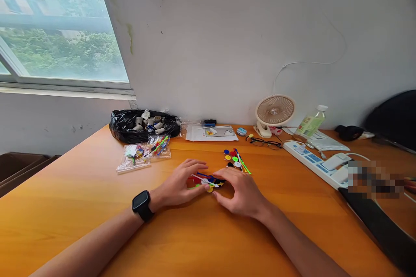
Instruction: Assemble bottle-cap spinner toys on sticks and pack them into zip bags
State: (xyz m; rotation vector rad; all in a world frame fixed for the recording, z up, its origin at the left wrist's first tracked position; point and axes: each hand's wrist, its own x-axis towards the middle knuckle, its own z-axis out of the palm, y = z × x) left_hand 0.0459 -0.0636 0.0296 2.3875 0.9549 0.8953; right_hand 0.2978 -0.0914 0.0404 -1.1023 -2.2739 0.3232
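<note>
Both my hands rest on the orange wooden table [81, 207], cupped around a small heap of coloured plastic pieces [205, 181]: flat round discs and thin sticks in red, blue, yellow and white. My left hand [180, 186], with a black watch on its wrist, lies flat at the heap's left, fingers spread over it. My right hand [240, 190] covers the heap's right side, fingertips touching the pieces. A second loose group of the same coloured pieces [235, 159] lies just beyond my right hand.
Two clear bags of coloured pieces [143, 153] lie at left, a black plastic bag of small spools [143, 125] behind them. Along the wall stand a paper sheet [211, 133], glasses [263, 142], a small fan [274, 114], a bottle [310, 124] and a power strip [316, 162].
</note>
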